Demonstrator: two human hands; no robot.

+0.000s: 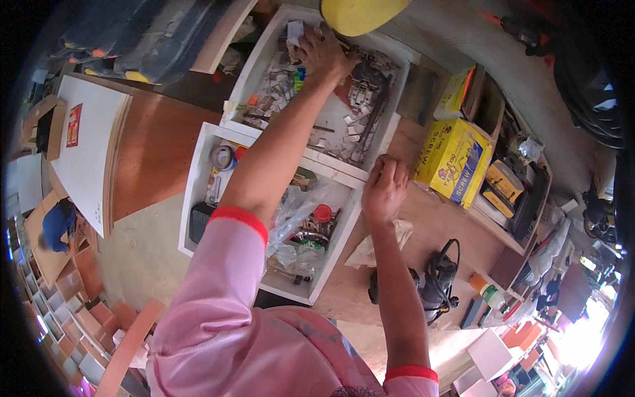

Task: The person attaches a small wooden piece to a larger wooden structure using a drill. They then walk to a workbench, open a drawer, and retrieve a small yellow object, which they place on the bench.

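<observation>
My left hand (325,58) reaches into the far end of a white drawer (381,132). Its fingers are apart and point down among small metal and white hardware pieces (360,99); the tips are partly hidden. Beside those fingers is a white paper-like piece (295,32). My right hand (385,190) rests at the drawer's near right corner, fingers curled in, with nothing visible in them. Nearer to me, a second white drawer (337,264) holds a clear plastic bag (291,215), a red round cap (322,212) and a tape roll (223,157), partly under my left arm.
Right of the drawers, a yellow screw box (453,162) stands on the brown wooden surface (344,291), beside an open tray (522,231) of tools. A corded power tool (440,274) and a bottle (488,292) are nearer. Another person (58,226) is at far left.
</observation>
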